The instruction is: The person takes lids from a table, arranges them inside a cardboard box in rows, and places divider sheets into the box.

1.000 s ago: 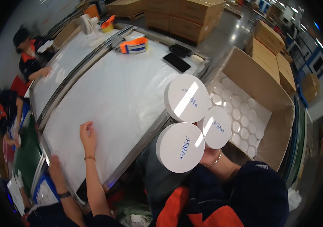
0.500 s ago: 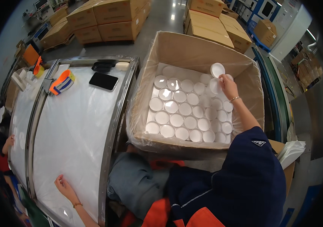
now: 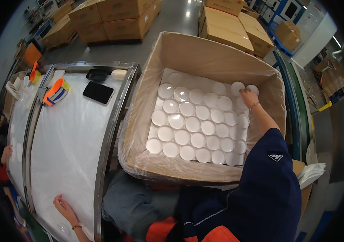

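My right hand (image 3: 249, 97) reaches into the far right part of a large cardboard box (image 3: 204, 50) lined with clear plastic. Its fingers are closed on the edge of a shallow white round cup (image 3: 238, 88), and another white round cup (image 3: 253, 89) shows just behind the hand. Below, several like white cups (image 3: 198, 140) lie in close rows on a white sheet (image 3: 167, 76). My left hand (image 3: 65, 209) lies over the plastic-covered table (image 3: 69, 149) on the left, fingers loosely bent and apart, with nothing in them.
A black phone (image 3: 98, 92), a dark tray (image 3: 96, 74) and an orange tape dispenser (image 3: 57, 92) lie on the table's far end. A metal rim (image 3: 103, 177) edges the table. Another person's hand (image 3: 7, 153) is at far left. Stacked cartons (image 3: 119, 22) stand beyond.
My right hand, with the white cup, has moved down and slightly right toward the box's far right corner. The view has shifted a little. My left hand stays over the table.
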Motion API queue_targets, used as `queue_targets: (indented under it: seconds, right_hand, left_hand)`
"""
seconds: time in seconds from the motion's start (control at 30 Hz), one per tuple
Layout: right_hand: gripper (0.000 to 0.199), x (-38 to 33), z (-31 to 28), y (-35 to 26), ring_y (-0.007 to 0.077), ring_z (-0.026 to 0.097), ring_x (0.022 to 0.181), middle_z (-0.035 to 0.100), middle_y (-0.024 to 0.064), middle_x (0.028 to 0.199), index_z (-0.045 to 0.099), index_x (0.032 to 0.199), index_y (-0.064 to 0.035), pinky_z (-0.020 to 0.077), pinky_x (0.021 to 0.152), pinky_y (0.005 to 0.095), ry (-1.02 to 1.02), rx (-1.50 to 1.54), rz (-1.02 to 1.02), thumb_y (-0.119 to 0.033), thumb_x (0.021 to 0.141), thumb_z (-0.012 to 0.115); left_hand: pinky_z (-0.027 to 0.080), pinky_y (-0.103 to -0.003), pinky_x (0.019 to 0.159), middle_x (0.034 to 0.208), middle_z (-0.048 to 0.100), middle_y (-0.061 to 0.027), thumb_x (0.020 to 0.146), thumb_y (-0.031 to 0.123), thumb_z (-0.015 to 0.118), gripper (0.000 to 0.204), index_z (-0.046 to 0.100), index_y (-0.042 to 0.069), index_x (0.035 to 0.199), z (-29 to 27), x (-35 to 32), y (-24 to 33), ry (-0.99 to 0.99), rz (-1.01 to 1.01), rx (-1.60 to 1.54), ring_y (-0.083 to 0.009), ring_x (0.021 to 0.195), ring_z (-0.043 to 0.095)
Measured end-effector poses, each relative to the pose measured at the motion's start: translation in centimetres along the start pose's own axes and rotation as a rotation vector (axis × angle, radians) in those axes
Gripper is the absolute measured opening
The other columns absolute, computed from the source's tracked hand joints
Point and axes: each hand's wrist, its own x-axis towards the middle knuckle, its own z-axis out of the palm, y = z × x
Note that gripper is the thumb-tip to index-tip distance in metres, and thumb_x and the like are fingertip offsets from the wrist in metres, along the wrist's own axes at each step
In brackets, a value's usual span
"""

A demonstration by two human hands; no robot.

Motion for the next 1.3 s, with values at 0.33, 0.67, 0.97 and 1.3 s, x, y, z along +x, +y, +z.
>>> queue_targets:
  seconds: [0.33, 0.67, 0.97, 1.3]
  right_hand:
    - [0.027, 1.4, 3.1, -1.9, 0.0295, 0.068, 0.083, 0.064, 0.013, 0.096, 0.056, 0.11, -0.0099, 0.0548, 0.069, 0.0397, -0.089, 0.06, 0.067, -0.005, 0.084, 0.052]
    - [0.03, -0.2, 6.1, -1.4, 0.0392, 0.054, 0.104, 0.055, 0.0215, 0.108, 0.056, 0.11, -0.0111, 0.0464, 0.089, 0.0469, -0.029, 0.655, 0.351, -0.013, 0.081, 0.059]
    - [0.043, 0.5, 6.8, -3.2, 0.0443, 0.054, 0.11, 0.055, 0.0236, 0.122, 0.05, 0.124, -0.0047, 0.045, 0.094, 0.0491, -0.128, 0.486, 0.575, -0.03, 0.089, 0.05]
    - [0.058, 2.9, 4.7, -5.7, 0.0445, 0.043, 0.126, 0.037, 0.0219, 0.145, 0.04, 0.141, -0.0156, 0.0389, 0.099, 0.0585, -0.263, 0.369, 0.75, -0.042, 0.09, 0.052]
  left_hand:
    - [0.035, -0.038, 0.102, 0.119, 0.053, -0.0152, 0.093, 0.0, 0.043, 0.027, 0.051, -0.001, 0.119, 0.7, -1.8, 3.2, 0.036, 0.095, 0.123, -0.0295, 0.114, 0.048]
    - [0.038, -0.038, 0.102, 0.12, 0.051, -0.0175, 0.091, -0.003, 0.043, 0.031, 0.049, -0.002, 0.121, 0.8, -1.9, 2.9, 0.022, 0.104, 0.165, -0.03, 0.113, 0.049]
    - [0.038, -0.038, 0.102, 0.12, 0.052, -0.0158, 0.091, -0.002, 0.043, 0.03, 0.049, -0.001, 0.12, 1.2, -1.9, 2.5, 0.026, 0.112, 0.244, -0.0297, 0.113, 0.049]
    - [0.038, -0.038, 0.1, 0.116, 0.053, -0.0165, 0.088, -0.004, 0.043, 0.03, 0.05, -0.001, 0.117, 1.1, -1.3, 2.1, 0.076, 0.088, 0.155, -0.0304, 0.111, 0.049]
